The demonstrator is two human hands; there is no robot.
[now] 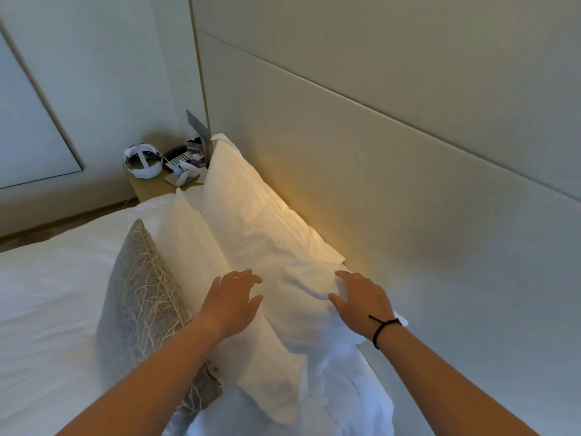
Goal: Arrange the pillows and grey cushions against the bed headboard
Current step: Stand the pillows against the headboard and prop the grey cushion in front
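Note:
A large white pillow [251, 221] leans against the beige padded headboard [393, 158]. A second white pillow [191, 247] stands in front of it, and a grey cushion [138, 297] with a pale branch pattern leans against that one. My left hand [232, 300] hovers over the seam between the two white pillows, fingers spread and empty. My right hand [358, 300], with a black band at the wrist, rests flat on the near end of the back pillow, fingers apart, not gripping. More white bedding [355, 391] lies bunched below my hands.
The white bed cover [53, 294] stretches left. A bedside table [154, 184] at the far corner holds a white headset [143, 162], a phone [179, 157] and small items. The wall and a framed panel [31, 121] rise behind it.

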